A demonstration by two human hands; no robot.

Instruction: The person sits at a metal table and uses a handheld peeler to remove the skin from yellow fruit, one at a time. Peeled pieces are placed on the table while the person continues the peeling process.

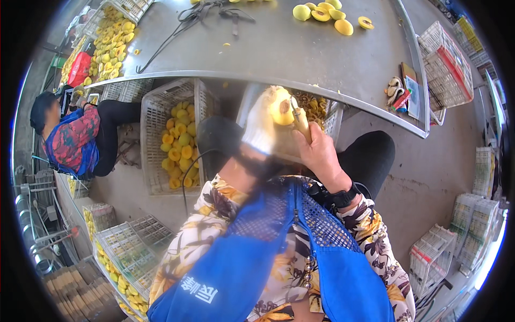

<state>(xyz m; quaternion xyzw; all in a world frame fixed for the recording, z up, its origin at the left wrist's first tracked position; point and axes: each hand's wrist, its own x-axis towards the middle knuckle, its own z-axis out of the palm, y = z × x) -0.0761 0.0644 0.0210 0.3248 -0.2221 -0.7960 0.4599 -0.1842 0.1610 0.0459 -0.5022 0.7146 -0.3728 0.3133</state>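
My left hand (259, 129), in a white knitted glove, is closed around a yellow peach half (280, 107) whose brown pit hollow faces up. In my bare right hand (322, 156) is a pitting tool (302, 124) with a pale yellow handle and a metal tip. The tip is right beside the peach's cut face; whether it touches the flesh I cannot tell. Both hands are over a white crate (335, 119) holding brown pits, just in front of the table edge.
A metal table (257, 56) spans ahead, with several peaches (322, 13) at its far right and black straps (206, 13) on it. Left of my knees stands a white crate (151, 145) of peach halves. A co-worker (75, 129) sits far left. Stacked crates (445, 70) stand right.
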